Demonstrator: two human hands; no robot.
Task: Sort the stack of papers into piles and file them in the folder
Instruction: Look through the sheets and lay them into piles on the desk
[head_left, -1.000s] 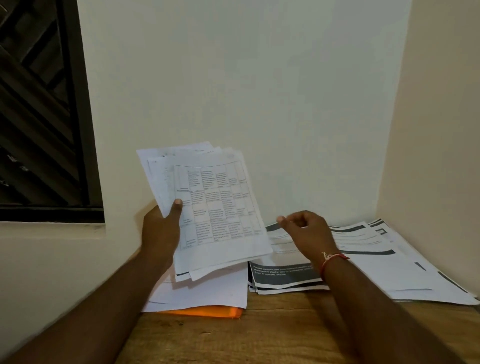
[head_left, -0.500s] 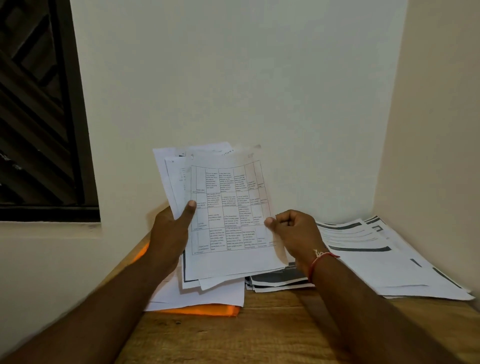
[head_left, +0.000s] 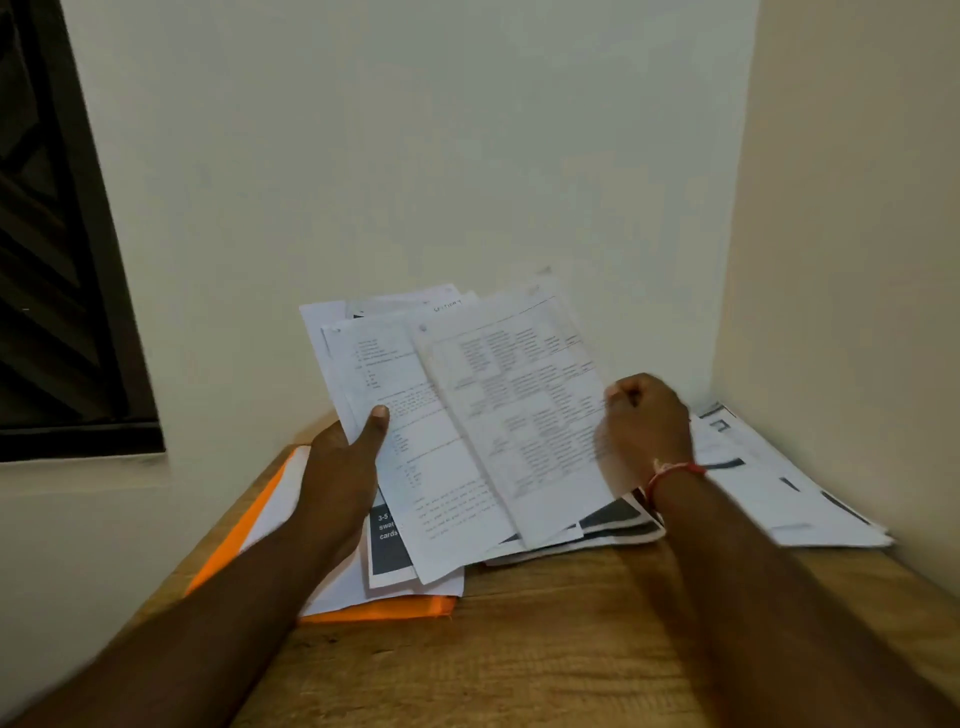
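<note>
My left hand (head_left: 343, 467) grips a fanned stack of papers (head_left: 384, 364) by its left edge, thumb on the front sheet, held up above the table. My right hand (head_left: 647, 431), with a red thread at the wrist, pinches the right edge of the top sheet with a printed table (head_left: 514, 415), which is pulled sideways off the stack and blurred. An orange folder (head_left: 244, 525) lies flat on the wooden table under white sheets (head_left: 291, 493) at the left. A pile with dark-banded pages (head_left: 618, 519) lies behind my right wrist.
Another spread pile of white sheets with black bars (head_left: 769, 483) fills the right corner against the side wall. The wooden table (head_left: 519, 649) sits in a wall corner. A dark window (head_left: 52, 260) is at the left.
My right hand reached the table sheet, pinched its right edge and has drawn it rightward off the stack. The left hand kept the stack raised; the view tilted down slightly.
</note>
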